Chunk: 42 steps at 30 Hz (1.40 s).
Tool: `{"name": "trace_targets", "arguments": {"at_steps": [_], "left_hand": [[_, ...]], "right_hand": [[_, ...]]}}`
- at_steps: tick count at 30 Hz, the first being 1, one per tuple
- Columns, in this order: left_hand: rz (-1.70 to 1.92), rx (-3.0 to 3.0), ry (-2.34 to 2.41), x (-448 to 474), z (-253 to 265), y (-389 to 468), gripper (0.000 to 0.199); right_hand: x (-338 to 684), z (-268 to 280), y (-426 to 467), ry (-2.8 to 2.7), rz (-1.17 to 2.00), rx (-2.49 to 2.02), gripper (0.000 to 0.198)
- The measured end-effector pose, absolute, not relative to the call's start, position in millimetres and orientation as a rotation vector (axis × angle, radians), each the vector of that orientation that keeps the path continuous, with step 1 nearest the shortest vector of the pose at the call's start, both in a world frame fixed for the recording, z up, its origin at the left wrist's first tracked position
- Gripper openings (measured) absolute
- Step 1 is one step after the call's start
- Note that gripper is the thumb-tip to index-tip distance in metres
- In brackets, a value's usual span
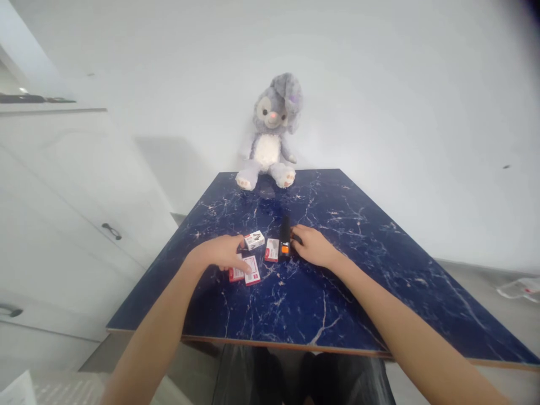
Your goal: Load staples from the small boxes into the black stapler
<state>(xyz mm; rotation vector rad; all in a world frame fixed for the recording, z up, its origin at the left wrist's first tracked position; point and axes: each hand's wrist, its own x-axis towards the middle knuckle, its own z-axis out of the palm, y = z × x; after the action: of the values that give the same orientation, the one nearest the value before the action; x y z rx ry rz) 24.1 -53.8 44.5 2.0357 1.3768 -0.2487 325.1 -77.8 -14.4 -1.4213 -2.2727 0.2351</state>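
Observation:
My left hand [225, 252] reaches over a group of small red-and-white boxes, thumb and fingers apart. Its thumb touches the front box [252, 271], which lies flat. A second flat box [236, 275] is partly under the hand, and a thicker white box [254, 240] sits by its fingertips. Another small box [272, 250] lies right of these, beside a black stapler-like tool [286, 239] with an orange label. My right hand [314, 245] rests at the tool's right side, fingers closed around a small black object [297, 239] whose kind I cannot make out.
The blue marbled table [329, 304] carries everything. At its far edge a grey plush rabbit [268, 149] sits against the white wall. White drawers [76, 225] stand to the left. A clear plastic item [521, 289] lies beyond the table's right side.

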Motion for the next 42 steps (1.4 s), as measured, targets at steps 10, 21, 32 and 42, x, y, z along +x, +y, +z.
{"name": "trace_targets", "arguments": {"at_steps": [10, 21, 32, 42], "left_hand": [[-0.038, 2.296, 1.295, 18.3, 42.0, -44.5, 0.078], [0.191, 2.300, 1.336, 25.7, 57.6, -56.6, 0.065], [0.329, 2.529, 1.026, 54.0, 39.2, -65.2, 0.065], [0.515, 2.493, 1.023, 58.1, 33.7, -62.8, 0.066]], "right_hand": [[326.3, -14.4, -77.9, -2.292, 0.234, -1.387, 0.016], [327.1, -16.0, -77.0, -2.303, 0.221, -1.385, 0.016], [327.0, -15.4, -77.4, -2.312, 0.207, -1.396, 0.015], [326.7, -13.8, -79.2, -2.310, 0.214, -1.412, 0.017]]}}
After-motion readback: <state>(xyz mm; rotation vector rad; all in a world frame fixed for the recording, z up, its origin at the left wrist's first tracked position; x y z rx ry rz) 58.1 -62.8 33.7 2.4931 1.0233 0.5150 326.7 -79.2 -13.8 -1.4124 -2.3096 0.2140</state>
